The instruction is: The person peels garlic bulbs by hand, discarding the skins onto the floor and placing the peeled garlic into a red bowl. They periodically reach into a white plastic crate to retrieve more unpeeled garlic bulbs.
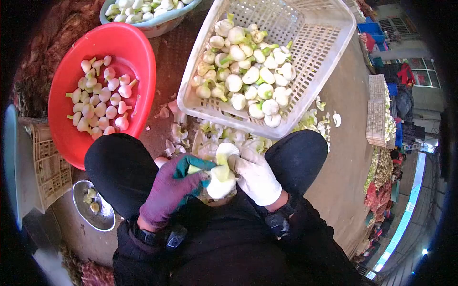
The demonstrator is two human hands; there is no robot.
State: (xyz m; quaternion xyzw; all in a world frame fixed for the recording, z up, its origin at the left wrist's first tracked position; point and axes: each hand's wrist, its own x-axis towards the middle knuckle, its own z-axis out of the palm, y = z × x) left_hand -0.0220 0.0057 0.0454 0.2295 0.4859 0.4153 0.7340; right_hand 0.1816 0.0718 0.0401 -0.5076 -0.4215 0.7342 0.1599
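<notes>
Between my knees, my left hand (pixel 176 186), in a purple and green glove, is closed round the green stem of a white garlic bulb (pixel 221 187). My right hand (pixel 255 175), in a white glove, pinches a pale piece of peel (pixel 227 151) at the bulb's upper side. Beyond my hands, a white slatted crate (pixel 329 45) holds many bulbs with short green stems. A red basin (pixel 136 52) at the left holds smaller, pinkish-white bulbs. Loose peels (pixel 210 133) lie below the crate's near edge.
A light blue basin (pixel 160 26) of bulbs stands at the top left. A metal bowl (pixel 102 217) with a few small pieces is at the lower left, near a beige crate (pixel 50 164). Another crate (pixel 376 112) and piled mesh sacks (pixel 379 195) stand far right.
</notes>
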